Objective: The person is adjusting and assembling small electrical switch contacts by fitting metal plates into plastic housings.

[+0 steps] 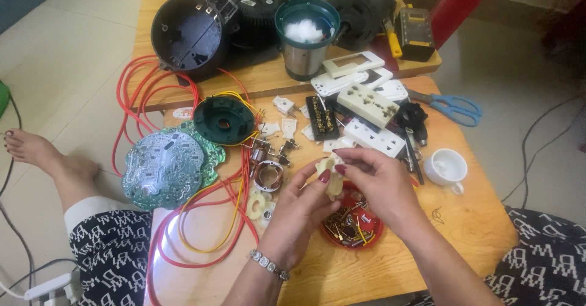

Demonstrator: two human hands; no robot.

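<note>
Both hands meet over the low wooden table. My left hand and my right hand together hold a small cream plastic part, pinched between the fingertips. Directly beneath them sits a red dish filled with several small metal screws and contacts. A copper-wound coil and a cream cam-shaped piece lie just left of my left hand.
Green circuit boards, a dark green round housing and red and yellow wires lie left. White socket plates, blue scissors, a white cup, a steel jar and black motor housings stand farther back.
</note>
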